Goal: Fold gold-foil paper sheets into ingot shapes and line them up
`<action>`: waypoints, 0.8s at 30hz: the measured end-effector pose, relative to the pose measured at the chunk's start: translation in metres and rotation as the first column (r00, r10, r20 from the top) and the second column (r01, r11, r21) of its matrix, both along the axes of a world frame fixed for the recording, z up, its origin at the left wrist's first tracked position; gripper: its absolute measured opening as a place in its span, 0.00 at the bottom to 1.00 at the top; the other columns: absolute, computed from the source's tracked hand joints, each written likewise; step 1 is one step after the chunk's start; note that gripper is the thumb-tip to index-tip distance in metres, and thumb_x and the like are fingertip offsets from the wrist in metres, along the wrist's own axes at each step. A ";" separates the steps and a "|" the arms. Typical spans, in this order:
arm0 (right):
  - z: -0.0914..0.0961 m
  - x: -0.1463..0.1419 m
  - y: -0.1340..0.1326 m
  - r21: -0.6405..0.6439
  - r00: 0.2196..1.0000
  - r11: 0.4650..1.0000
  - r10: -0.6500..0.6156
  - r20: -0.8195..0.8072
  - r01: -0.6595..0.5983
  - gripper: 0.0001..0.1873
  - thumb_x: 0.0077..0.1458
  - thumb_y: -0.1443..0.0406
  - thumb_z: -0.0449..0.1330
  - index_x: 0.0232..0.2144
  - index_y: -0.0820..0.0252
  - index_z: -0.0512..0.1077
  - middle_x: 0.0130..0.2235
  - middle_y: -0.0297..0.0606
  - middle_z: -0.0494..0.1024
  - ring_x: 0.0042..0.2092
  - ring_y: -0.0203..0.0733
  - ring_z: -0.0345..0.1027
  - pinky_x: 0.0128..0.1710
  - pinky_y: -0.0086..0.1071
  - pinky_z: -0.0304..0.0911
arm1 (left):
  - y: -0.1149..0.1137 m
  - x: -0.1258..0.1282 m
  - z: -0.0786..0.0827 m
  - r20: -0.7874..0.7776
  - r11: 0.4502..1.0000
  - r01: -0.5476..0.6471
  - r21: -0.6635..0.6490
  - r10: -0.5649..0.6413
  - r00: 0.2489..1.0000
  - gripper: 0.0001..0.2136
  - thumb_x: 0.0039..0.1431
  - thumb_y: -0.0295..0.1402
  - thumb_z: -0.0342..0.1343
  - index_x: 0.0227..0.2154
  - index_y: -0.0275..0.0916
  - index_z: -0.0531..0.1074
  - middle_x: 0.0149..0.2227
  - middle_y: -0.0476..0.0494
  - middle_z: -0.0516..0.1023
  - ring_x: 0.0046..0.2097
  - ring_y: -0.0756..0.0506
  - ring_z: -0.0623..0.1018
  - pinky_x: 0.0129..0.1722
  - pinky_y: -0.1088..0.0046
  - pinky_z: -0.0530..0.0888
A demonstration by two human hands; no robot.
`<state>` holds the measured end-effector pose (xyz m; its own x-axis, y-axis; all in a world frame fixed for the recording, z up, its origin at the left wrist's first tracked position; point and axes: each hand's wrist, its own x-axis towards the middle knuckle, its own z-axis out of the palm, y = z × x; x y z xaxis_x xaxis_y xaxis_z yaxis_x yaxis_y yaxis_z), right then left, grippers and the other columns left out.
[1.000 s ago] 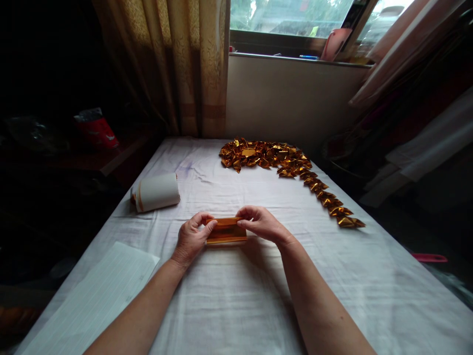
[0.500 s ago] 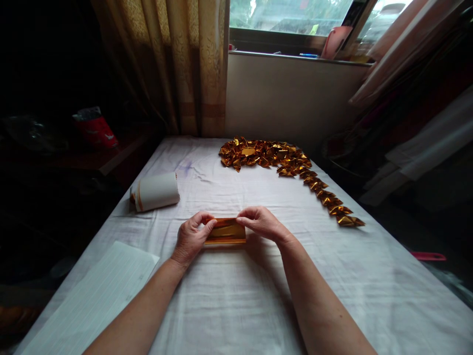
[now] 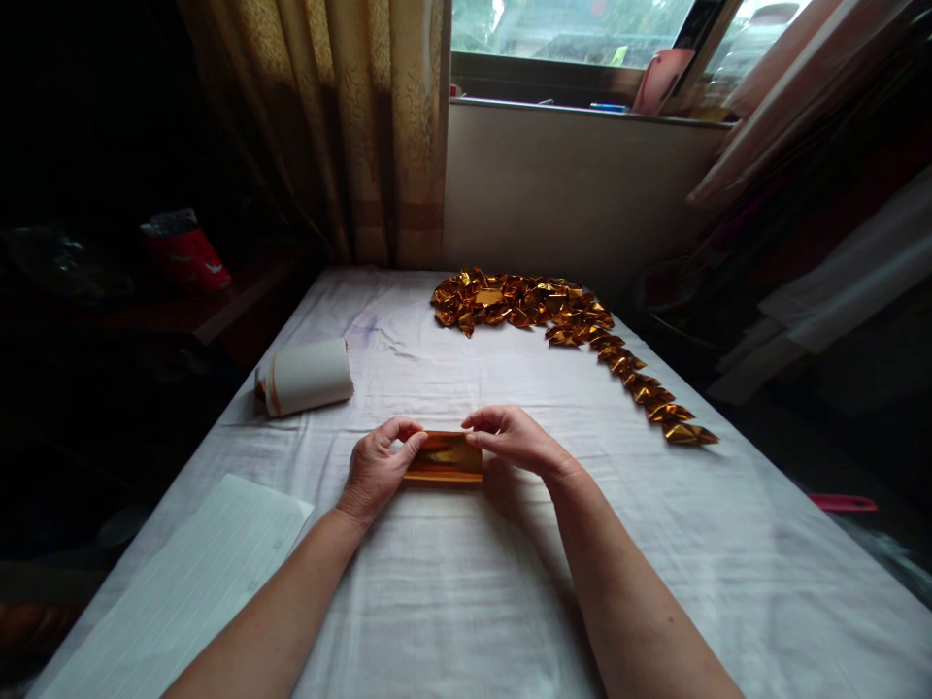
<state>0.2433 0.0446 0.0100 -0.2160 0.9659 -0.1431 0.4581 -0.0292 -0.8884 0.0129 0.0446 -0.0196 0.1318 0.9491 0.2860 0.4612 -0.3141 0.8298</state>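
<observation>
A small sheet of shiny gold foil paper (image 3: 446,460) lies between my hands at the middle of the table, its lower edge bent up in a narrow strip. My left hand (image 3: 377,468) pinches its left end, thumb over the top. At the upper right corner, the thumb and fingertips of my right hand (image 3: 511,439) are closed on the far edge. Beyond them, a heap of folded gold foil pieces (image 3: 520,301) rests at the back, trailing off in a row (image 3: 648,390) toward the right edge.
A white roll (image 3: 310,377) lies on its side at the left. Lined white paper (image 3: 189,592) is spread along the near left of the white-covered table (image 3: 444,602). A curtain (image 3: 349,136) and wall stand behind; clothes (image 3: 837,282) hang at the right.
The gold sheet has shifted very slightly and its surface looks more evenly curved. My right fingertips have moved a little to the left along its top edge.
</observation>
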 end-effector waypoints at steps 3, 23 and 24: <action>0.001 -0.006 -0.002 0.043 0.987 0.999 -0.037 0.157 0.030 0.09 0.50 0.63 0.62 0.35 0.58 0.78 0.28 0.32 0.78 0.31 0.35 0.69 0.31 0.27 0.59 | -0.001 0.000 0.003 -0.166 0.997 -0.026 0.072 0.038 0.985 0.07 0.58 0.38 0.57 0.30 0.42 0.76 0.31 0.51 0.80 0.34 0.47 0.77 0.40 0.70 0.70; -0.002 -0.035 -0.007 0.237 0.786 0.971 -0.147 0.600 0.000 0.06 0.55 0.65 0.60 0.31 0.52 0.78 0.38 0.33 0.77 0.36 0.35 0.68 0.31 0.27 0.52 | 0.002 -0.002 0.008 -0.591 0.993 -0.030 0.114 0.092 0.801 0.03 0.58 0.34 0.59 0.32 0.46 0.78 0.38 0.48 0.78 0.45 0.42 0.74 0.49 0.62 0.65; 0.000 -0.035 -0.007 0.233 0.785 0.972 -0.132 0.605 -0.016 0.07 0.55 0.66 0.60 0.31 0.52 0.79 0.39 0.33 0.77 0.37 0.35 0.68 0.31 0.26 0.52 | 0.002 -0.003 0.009 -0.595 0.993 -0.026 0.116 0.091 0.799 0.03 0.58 0.34 0.59 0.32 0.46 0.78 0.39 0.48 0.77 0.45 0.42 0.74 0.49 0.62 0.65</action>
